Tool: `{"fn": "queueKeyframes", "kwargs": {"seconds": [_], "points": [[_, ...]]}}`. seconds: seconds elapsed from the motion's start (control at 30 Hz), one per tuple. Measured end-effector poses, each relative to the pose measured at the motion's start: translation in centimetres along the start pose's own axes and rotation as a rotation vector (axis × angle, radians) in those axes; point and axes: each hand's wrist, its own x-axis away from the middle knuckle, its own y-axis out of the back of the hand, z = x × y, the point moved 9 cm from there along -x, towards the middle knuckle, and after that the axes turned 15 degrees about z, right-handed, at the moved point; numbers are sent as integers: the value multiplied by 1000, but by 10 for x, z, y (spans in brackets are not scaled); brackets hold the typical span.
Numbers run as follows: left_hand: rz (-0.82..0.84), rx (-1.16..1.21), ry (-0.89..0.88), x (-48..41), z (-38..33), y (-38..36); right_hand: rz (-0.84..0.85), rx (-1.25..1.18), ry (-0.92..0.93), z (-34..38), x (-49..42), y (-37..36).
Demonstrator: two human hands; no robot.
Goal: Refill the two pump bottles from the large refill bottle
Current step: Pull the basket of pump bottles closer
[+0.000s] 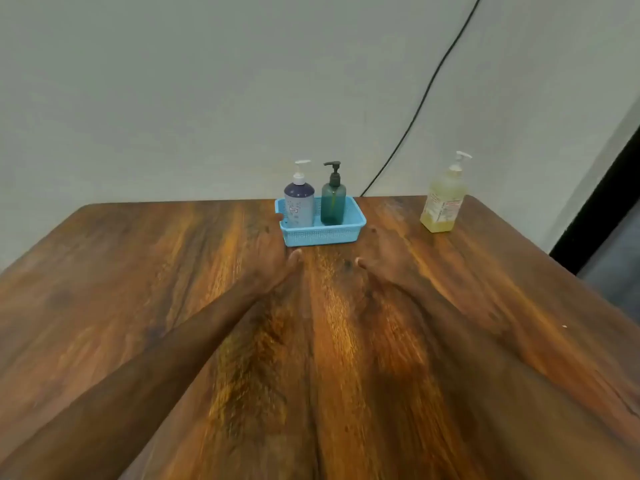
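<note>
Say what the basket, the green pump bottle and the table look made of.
Basket: moulded plastic, matte light blue; its walls are a fine perforated grid.
Green pump bottle: translucent tinted plastic, fairly glossy; the inside shows through its wall.
Table: wood or wood-look laminate, semi-gloss; streaky brown grain with sheen, and I cannot tell whether it is real or printed.

Nothing legible from here. The yellow refill bottle point(444, 199) has a white label w/ reddish print, too blurry to read. The purple pump bottle point(299, 206) label shows small marks, also unreadable.
</note>
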Motion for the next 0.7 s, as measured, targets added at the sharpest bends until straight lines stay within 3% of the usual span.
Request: {"fn": "queueKeyframes", "kwargs": {"seconds": [0.13,0.2,0.33,0.7], "points": [[91,125,56,-36,28,-15,-35,228,-14,7,-41,9],[113,76,107,-44,28,-12,-30,207,4,7,-62,6],[94,57,155,-60,42,-16,24,-77,14,-10,-88,-13],[43,59,166,-50,42,-11,-55,-147,-37,-22,-88,-12]]}}
